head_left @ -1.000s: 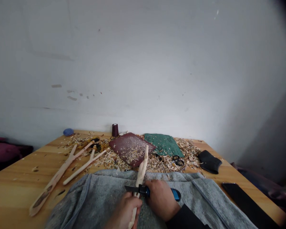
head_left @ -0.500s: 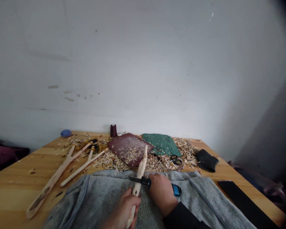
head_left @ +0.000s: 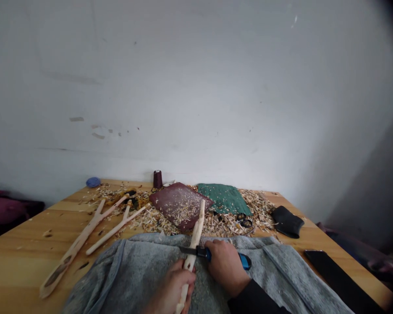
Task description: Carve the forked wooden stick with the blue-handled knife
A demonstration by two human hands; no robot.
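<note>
Your left hand (head_left: 176, 281) has its grip closed around the lower part of the peeled stick (head_left: 196, 233), tilted above the gray cloth (head_left: 144, 264). Your right hand (head_left: 225, 264) grips the blue-and-black knife (head_left: 203, 253), its blade across the stick (just beyond your left fingers). Wood shavings (head_left: 262, 205) border the cloth's far edge; leftward, a strip of table (head_left: 16, 253) separates cloth from the larger forked stick (head_left: 77, 244).

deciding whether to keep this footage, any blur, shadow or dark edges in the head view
In the head view, the left hand blurs toward the wrist, the larger forked stick looks fairly clear, the wall dims into shadow at right, and black cuts into the top right corner.
</note>
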